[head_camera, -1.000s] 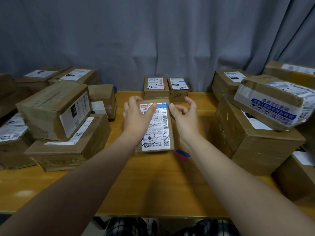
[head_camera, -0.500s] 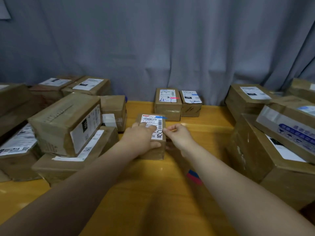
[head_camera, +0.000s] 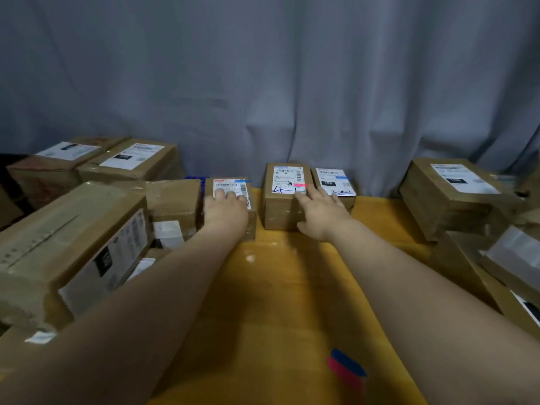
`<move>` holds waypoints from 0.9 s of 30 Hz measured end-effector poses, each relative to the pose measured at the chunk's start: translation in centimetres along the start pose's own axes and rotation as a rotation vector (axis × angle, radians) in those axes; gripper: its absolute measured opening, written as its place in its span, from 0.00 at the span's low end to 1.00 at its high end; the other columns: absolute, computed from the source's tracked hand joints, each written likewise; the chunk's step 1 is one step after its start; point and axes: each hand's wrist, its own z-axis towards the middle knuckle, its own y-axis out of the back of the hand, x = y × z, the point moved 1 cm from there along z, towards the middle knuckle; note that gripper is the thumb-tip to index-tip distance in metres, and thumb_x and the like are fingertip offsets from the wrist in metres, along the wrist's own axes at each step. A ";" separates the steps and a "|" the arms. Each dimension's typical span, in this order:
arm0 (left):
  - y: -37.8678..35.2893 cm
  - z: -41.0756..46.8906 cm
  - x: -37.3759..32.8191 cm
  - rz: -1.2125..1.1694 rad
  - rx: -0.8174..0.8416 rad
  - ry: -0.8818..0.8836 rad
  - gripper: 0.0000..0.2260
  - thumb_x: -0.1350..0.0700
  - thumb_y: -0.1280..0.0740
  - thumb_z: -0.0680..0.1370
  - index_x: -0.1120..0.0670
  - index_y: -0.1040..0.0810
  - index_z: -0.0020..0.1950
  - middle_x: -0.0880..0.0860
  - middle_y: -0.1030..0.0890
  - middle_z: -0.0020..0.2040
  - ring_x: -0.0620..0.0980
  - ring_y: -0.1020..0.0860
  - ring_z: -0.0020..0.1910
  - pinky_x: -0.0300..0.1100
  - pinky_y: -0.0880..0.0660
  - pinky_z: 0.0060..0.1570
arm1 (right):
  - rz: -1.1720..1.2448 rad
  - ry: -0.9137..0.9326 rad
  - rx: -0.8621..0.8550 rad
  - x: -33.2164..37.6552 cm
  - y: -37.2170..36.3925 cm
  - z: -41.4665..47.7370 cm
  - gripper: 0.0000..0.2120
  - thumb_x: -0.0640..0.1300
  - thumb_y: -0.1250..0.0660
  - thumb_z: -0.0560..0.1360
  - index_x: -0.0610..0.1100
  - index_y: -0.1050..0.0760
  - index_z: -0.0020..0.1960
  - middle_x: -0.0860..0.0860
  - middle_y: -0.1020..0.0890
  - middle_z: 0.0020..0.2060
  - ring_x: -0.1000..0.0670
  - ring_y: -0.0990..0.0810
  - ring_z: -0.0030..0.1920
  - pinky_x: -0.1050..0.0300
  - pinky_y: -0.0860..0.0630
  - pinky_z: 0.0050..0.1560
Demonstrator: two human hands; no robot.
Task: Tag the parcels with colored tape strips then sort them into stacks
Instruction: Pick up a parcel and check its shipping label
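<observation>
Looking down from the head camera, two bare forearms reach forward across a yellow wooden desk [head_camera: 274,302] toward a row of three small parcels standing by a grey curtain [head_camera: 263,83].

The left hand [head_camera: 226,211] lies over the top of a small brown cardboard parcel with a white shipping label [head_camera: 252,220], the leftmost of the three. Its fingers rest fairly straight on the label and the palm covers the near edge. The thumb is hidden, so any grip on the side cannot be seen. A short blue tape strip [head_camera: 242,180] sits at the far right corner of this parcel's top.

The right hand [head_camera: 318,213] is spread and holds nothing. Its straight fingers touch the near right corner of the middle brown cardboard parcel [head_camera: 277,209], just beside a pink tape strip [head_camera: 301,185] stuck on that parcel's label. A narrow gap of desk separates this parcel from the left one.

Touching the middle parcel's right side is a lower third brown parcel [head_camera: 333,182], which carries a blue strip on its label.

A blue and pink tape piece [head_camera: 346,366] lies on the near part of the desk, beside the right forearm and well apart from the parcels.

Larger brown cardboard boxes on the left [head_camera: 73,244] are piled together, several with white labels. More large brown boxes on the right [head_camera: 450,197] are stacked at the desk's edge.
</observation>
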 end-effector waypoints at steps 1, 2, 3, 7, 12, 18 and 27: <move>-0.2 1.2 -0.1 -0.013 0.002 0.011 0.18 0.52 0.43 0.82 0.55 0.36 0.71 0.58 0.31 0.67 0.59 0.34 0.66 0.52 0.32 0.60 | -0.005 0.010 0.023 -0.1 -0.1 0.5 0.35 0.49 0.38 0.78 0.51 0.54 0.79 0.46 0.54 0.78 0.45 0.55 0.78 0.45 0.58 0.75; -0.4 2.3 -0.2 -0.044 0.006 0.019 0.18 0.54 0.43 0.82 0.55 0.36 0.71 0.58 0.32 0.68 0.59 0.35 0.67 0.53 0.32 0.60 | -0.006 0.017 0.024 -0.1 -0.3 1.0 0.35 0.48 0.38 0.78 0.52 0.54 0.79 0.46 0.52 0.78 0.44 0.53 0.78 0.45 0.57 0.76; -0.7 3.3 -0.2 -0.081 0.011 0.021 0.18 0.54 0.43 0.82 0.55 0.36 0.71 0.58 0.34 0.68 0.60 0.36 0.67 0.53 0.32 0.60 | -0.007 0.019 0.003 0.0 -0.5 1.4 0.35 0.48 0.38 0.78 0.53 0.53 0.78 0.45 0.49 0.77 0.43 0.51 0.77 0.45 0.55 0.76; -1.6 6.1 -0.3 -0.161 -0.008 -0.038 0.18 0.56 0.43 0.82 0.54 0.37 0.72 0.58 0.35 0.69 0.59 0.35 0.68 0.53 0.35 0.65 | -0.012 0.017 -0.148 0.4 -1.4 2.3 0.31 0.49 0.36 0.76 0.52 0.45 0.75 0.45 0.39 0.72 0.41 0.41 0.73 0.47 0.46 0.75; -2.6 6.1 -0.4 -0.172 -0.046 -0.028 0.23 0.57 0.39 0.80 0.54 0.41 0.74 0.58 0.37 0.72 0.58 0.39 0.72 0.54 0.43 0.71 | 0.054 -0.021 -0.191 0.8 -2.6 2.5 0.34 0.51 0.34 0.75 0.52 0.46 0.75 0.45 0.41 0.73 0.40 0.47 0.76 0.46 0.52 0.76; 0.3 3.0 0.1 -0.224 -0.145 -0.048 0.26 0.60 0.40 0.79 0.53 0.44 0.76 0.59 0.38 0.72 0.58 0.38 0.70 0.51 0.38 0.68 | 0.013 -0.064 -0.097 0.6 -0.3 0.7 0.42 0.53 0.36 0.76 0.54 0.61 0.78 0.47 0.51 0.77 0.42 0.52 0.77 0.37 0.58 0.74; 7.5 -7.0 4.2 -0.310 -0.213 -0.142 0.22 0.50 0.39 0.79 0.54 0.37 0.72 0.56 0.34 0.67 0.57 0.35 0.66 0.51 0.32 0.62 | 0.089 0.026 -0.278 5.4 4.8 -9.5 0.25 0.48 0.37 0.76 0.46 0.37 0.72 0.45 0.34 0.68 0.42 0.34 0.68 0.48 0.37 0.67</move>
